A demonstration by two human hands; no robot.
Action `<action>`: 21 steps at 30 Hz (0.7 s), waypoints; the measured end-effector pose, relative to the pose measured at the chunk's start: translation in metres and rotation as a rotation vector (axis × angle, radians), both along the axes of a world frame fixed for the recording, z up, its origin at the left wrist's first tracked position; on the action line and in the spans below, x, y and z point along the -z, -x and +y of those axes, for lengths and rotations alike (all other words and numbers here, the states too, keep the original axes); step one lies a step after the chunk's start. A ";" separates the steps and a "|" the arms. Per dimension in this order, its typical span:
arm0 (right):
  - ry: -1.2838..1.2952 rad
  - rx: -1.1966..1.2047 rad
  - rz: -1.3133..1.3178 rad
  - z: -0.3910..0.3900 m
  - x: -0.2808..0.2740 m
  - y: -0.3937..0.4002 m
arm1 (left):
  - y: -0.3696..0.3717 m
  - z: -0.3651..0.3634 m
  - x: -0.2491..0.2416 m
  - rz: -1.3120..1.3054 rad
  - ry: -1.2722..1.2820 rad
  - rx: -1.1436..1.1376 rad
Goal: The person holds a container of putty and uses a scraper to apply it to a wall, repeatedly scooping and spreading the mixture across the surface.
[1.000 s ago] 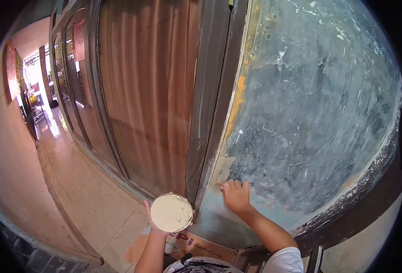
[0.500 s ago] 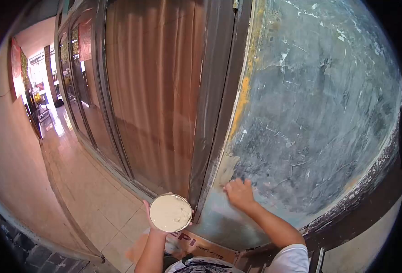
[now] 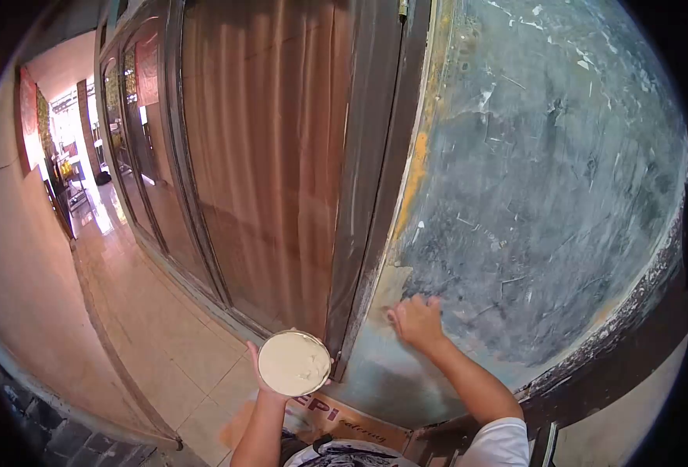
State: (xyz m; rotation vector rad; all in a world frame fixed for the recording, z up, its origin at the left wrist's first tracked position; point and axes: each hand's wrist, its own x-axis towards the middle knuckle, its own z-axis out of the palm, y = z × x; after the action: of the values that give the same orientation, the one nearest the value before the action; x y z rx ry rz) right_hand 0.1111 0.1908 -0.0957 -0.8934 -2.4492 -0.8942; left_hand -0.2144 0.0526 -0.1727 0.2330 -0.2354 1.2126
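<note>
My left hand (image 3: 264, 375) holds up a round container of cream-coloured paste (image 3: 293, 363) from below, its fingers round the rim. The paste is smooth on the left and rough on the right. My right hand (image 3: 417, 319) is against the lower left part of the grey, scuffed wall (image 3: 531, 194), its fingers bent. Whatever the fingers hold, if anything, is hidden. Just above and left of them, a beige patch (image 3: 391, 285) lies on the wall beside the dark wooden frame.
A glazed door with a brown curtain (image 3: 266, 156) stands left of the wall. A tiled walkway (image 3: 149, 311) runs off to the far left. Below the container lies an orange printed banner (image 3: 352, 424). A dark ledge (image 3: 616, 366) borders the wall at the lower right.
My right hand has shifted slightly right along the wall in the view. The container and my left hand are almost where they were.
</note>
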 end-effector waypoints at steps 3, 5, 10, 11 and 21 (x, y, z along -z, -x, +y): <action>-0.302 0.076 0.249 -0.020 -0.076 0.001 | 0.003 -0.001 -0.004 0.000 0.022 -0.022; -0.259 0.027 0.402 -0.030 -0.089 0.004 | 0.002 -0.001 -0.003 -0.004 0.029 -0.030; -0.050 -0.104 0.101 -0.023 0.028 0.008 | 0.003 0.000 0.002 0.031 0.052 -0.061; -0.004 -0.206 0.085 -0.020 0.037 0.008 | 0.003 -0.001 0.001 -0.001 0.047 -0.039; -0.156 -0.012 0.373 -0.032 -0.055 0.007 | 0.000 -0.002 -0.006 -0.076 0.019 0.023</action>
State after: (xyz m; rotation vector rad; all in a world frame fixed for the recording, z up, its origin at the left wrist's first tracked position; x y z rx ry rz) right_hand 0.1041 0.1589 -0.0412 -0.8972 -2.0369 -0.8168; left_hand -0.2147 0.0507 -0.1666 0.1670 -0.2919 1.2016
